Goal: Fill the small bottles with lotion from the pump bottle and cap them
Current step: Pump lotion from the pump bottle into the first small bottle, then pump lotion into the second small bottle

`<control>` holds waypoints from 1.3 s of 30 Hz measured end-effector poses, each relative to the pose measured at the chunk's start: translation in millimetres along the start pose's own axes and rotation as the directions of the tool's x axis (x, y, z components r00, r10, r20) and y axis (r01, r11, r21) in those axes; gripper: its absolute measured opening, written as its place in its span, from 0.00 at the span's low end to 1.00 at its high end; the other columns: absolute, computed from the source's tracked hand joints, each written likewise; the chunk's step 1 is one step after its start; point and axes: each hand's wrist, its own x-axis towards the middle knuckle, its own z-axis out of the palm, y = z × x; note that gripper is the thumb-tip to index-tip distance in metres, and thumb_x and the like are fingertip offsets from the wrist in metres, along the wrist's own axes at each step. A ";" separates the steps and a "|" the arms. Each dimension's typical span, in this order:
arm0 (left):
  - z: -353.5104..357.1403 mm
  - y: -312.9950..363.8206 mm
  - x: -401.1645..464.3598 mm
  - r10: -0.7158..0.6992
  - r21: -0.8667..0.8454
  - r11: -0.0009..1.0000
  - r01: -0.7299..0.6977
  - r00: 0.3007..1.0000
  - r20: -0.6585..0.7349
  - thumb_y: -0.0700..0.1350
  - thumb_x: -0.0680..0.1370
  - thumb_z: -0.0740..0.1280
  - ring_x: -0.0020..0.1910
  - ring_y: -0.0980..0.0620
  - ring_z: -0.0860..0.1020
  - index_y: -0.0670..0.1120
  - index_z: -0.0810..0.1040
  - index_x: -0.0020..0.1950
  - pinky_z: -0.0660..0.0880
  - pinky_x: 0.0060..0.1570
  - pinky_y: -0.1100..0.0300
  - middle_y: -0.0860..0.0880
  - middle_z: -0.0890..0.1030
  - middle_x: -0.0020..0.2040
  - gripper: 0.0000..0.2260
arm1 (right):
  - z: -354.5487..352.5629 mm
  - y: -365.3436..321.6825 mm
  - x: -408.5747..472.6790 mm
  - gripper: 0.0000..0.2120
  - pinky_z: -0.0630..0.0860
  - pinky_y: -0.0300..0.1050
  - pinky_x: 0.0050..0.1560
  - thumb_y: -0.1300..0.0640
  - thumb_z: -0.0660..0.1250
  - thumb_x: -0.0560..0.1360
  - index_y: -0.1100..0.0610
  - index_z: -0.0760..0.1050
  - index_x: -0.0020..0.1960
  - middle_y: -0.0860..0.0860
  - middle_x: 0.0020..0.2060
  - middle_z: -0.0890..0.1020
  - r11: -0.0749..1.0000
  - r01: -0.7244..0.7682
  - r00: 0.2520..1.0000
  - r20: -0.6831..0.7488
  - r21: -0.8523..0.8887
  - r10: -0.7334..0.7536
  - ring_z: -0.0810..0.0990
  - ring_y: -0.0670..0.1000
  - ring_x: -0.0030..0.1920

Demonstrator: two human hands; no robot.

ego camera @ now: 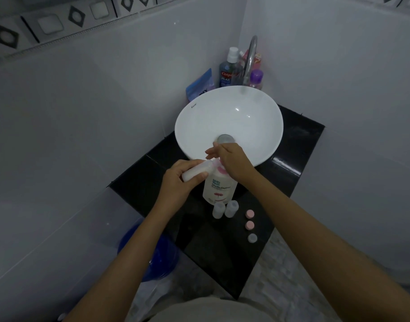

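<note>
At the centre of the frame the left hand [176, 182] has its grip clamped round a small bottle [194, 171], fingers and thumb curled about its body. The bottle is tilted almost on its side, its mouth pointing right toward the top of the pump bottle [219, 187]; its body looks milky white, but how much lotion is inside cannot be told. The right hand [234, 162] lies on top of the pump bottle, palm over the pump head with the fingers fairly straight and reaching left, so its grip is apart and pressing rather than closed round anything. The pump head is hidden under that hand.

The pump bottle stands upright on the black desk [292, 147], just below the front edge of the white basin [227, 117]. It is white with a printed label and pink marks.

Just below the pump bottle, two more small bottles [224, 209] stand upright side by side, uncapped and translucent; whether they hold anything cannot be told. To their right, toward the lower right of the desk, three loose caps lie in a short line: two pink caps [249, 219] and one grey-white cap [252, 238].

In the upper middle of the frame, behind the basin, stand a curved tap [251, 56], a blue mouthwash bottle [227, 70] with a white cap, a purple-capped bottle [256, 79] and a blue pouch [200, 86]. A blue bucket [150, 254] sits on the floor at lower left.
</note>
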 end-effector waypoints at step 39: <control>14.4 -112.8 -32.0 -0.302 0.440 0.870 0.223 0.946 0.117 0.39 0.71 0.73 0.56 0.54 0.77 0.49 0.76 0.55 0.73 0.56 0.61 0.51 0.79 0.54 0.15 | -2.0 3.2 9.9 0.17 0.79 0.50 0.52 0.54 0.56 0.80 0.63 0.81 0.48 0.54 0.37 0.83 0.990 0.029 0.997 -0.074 0.139 -0.019 0.82 0.46 0.36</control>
